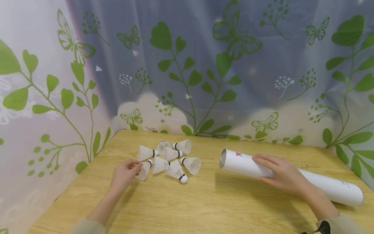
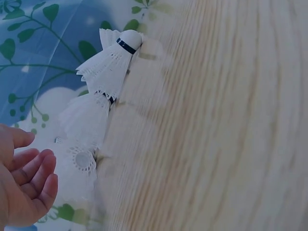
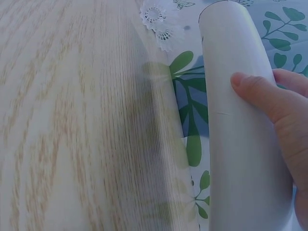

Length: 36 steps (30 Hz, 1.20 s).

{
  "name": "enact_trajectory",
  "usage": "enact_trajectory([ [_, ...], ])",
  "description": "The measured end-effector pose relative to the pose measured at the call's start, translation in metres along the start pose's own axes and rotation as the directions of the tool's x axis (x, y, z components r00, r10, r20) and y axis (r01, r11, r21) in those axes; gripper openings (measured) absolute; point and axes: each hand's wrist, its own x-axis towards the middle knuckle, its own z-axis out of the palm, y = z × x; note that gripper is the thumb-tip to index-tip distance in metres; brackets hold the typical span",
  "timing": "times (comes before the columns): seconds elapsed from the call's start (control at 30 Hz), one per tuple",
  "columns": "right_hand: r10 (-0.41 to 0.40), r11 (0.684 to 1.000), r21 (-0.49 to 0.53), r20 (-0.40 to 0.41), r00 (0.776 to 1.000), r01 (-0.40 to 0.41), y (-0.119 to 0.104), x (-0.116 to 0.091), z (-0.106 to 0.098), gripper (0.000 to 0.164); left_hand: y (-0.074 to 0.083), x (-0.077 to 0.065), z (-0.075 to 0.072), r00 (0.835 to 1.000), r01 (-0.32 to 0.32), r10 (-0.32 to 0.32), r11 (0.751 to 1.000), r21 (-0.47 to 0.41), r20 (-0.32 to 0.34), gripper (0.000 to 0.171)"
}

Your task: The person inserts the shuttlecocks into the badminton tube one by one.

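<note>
Several white feather shuttlecocks [image 1: 174, 170] with black bands lie in a loose group on the wooden table. My left hand [image 1: 125, 173] is at the group's left side, its fingertips right at the feather skirt of the nearest shuttlecock [image 1: 144, 170]. In the left wrist view, that hand [image 2: 29, 180] has loosely bent fingers and a gap between thumb and fingers. A long white tube [image 1: 238, 162] with a red mark is in my right hand [image 1: 281, 172], which grips it round the middle. The tube's left end is tilted up off the table; in the right wrist view my thumb [image 3: 252, 89] lies along its side.
The wood-grain table [image 1: 201, 201] runs back to a curtain [image 1: 198, 81] printed with green leaves and butterflies. A similar pale curtain [image 1: 43, 130] hangs along the left side. The tube's far end [image 1: 355, 195] is near the table's right edge.
</note>
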Motion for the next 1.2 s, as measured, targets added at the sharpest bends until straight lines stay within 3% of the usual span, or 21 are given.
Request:
enact_trajectory([
  [0.3,0.014,1.000,0.011,0.006,1.000,-0.014,0.000,-0.003,0.000,0.059,-0.005,0.006,0.003,1.000,0.005,-0.007,0.996,0.094,0.015,0.027],
  [0.47,0.022,1.000,0.012,0.019,1.000,-0.022,-0.001,-0.004,0.000,0.063,-0.009,0.009,0.004,1.000,0.007,-0.004,0.988,0.156,-0.017,0.029],
  [0.77,0.040,0.999,0.002,0.039,0.998,-0.041,-0.002,-0.003,-0.002,0.073,-0.011,0.008,0.000,0.997,-0.009,0.017,0.995,0.097,-0.077,0.023],
  [1.2,0.021,1.000,0.007,0.025,0.999,-0.021,-0.001,-0.003,0.000,0.066,-0.007,0.004,-0.020,0.996,0.033,-0.031,0.999,0.020,-0.081,0.024],
])
